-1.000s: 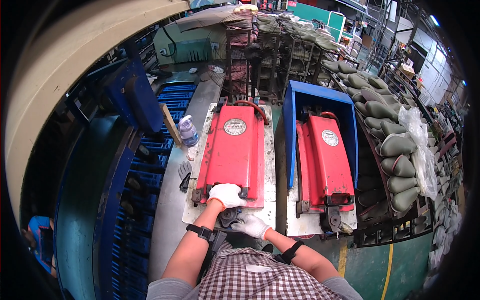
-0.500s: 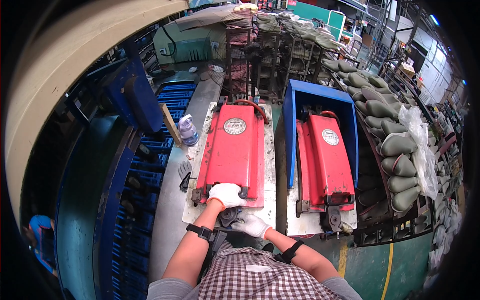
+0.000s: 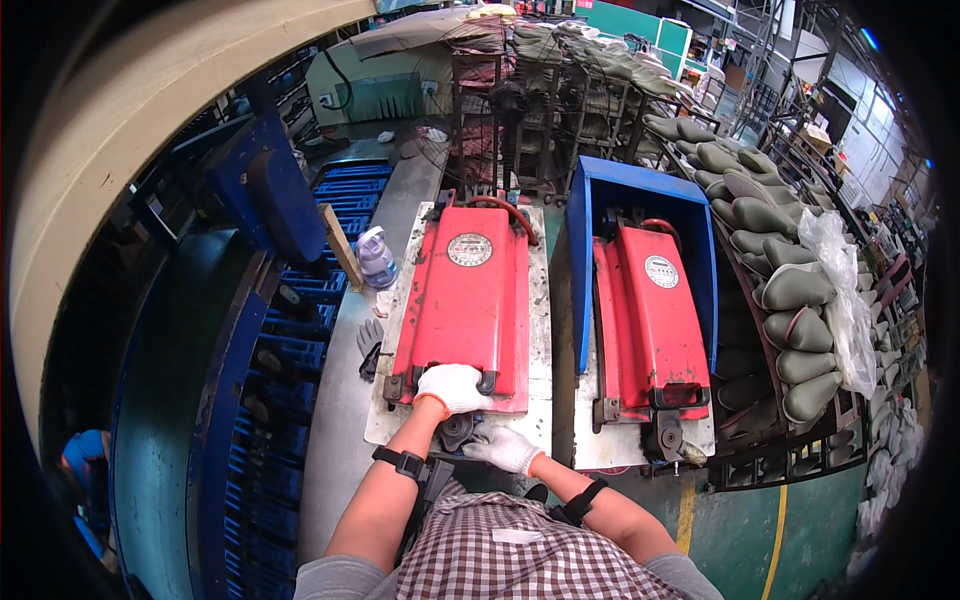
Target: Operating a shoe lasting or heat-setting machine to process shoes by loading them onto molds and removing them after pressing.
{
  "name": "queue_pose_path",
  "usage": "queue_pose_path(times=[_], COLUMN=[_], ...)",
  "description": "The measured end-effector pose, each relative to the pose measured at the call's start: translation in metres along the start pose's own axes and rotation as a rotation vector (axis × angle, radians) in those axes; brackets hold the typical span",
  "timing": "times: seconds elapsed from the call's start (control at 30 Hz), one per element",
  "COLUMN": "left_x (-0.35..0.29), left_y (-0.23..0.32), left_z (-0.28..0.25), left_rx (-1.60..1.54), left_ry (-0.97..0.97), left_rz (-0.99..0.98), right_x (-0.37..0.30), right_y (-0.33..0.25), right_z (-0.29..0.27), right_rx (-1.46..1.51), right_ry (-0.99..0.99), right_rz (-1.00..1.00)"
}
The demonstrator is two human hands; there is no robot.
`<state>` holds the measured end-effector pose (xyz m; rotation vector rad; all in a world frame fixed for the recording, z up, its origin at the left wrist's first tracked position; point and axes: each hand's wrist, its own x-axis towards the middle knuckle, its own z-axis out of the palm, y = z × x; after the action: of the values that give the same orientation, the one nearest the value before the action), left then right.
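Note:
My left hand, in a white knit glove with an orange cuff, is closed round the dark handle at the near end of a red machine cover. The cover is down on a pale, stained base plate. Just below that handle sits a round dark metal fitting. My right hand, also white-gloved, is beside the fitting with its fingers bent toward it. Whatever its fingertips grip is too hidden to name.
A second red machine stands to the right under a blue hood. Grey-green shoe lasts fill a rack beyond it. On the left ledge are a spray bottle and a grey glove, near a blue conveyor.
Both my hands keep their places at the near end of the red cover. At the far left, a person in blue has shifted slightly.

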<state>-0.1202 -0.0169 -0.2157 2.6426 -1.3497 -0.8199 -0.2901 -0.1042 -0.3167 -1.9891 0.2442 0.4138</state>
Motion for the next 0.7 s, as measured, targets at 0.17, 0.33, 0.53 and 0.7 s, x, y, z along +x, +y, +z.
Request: queue_pose_path(times=[0.17, 0.33, 0.53, 0.7], left_x=[0.0, 0.001, 0.002, 0.002], left_y=[-0.001, -0.002, -0.002, -0.002], left_z=[0.001, 0.003, 0.003, 0.004], left_rx=[0.002, 0.011, 0.014, 0.004], left_ry=[0.005, 0.014, 0.013, 0.015], left_rz=[-0.003, 0.006, 0.003, 0.007], right_x=[-0.003, -0.007, -0.008, -0.006], right_y=[-0.005, -0.012, -0.016, -0.01], right_z=[-0.002, -0.006, -0.007, -0.005], right_rx=[-0.008, -0.034, -0.022, 0.002], right_ry=[0.013, 0.008, -0.01, -0.014], right_rz=[0.005, 0.009, 0.031, 0.014])
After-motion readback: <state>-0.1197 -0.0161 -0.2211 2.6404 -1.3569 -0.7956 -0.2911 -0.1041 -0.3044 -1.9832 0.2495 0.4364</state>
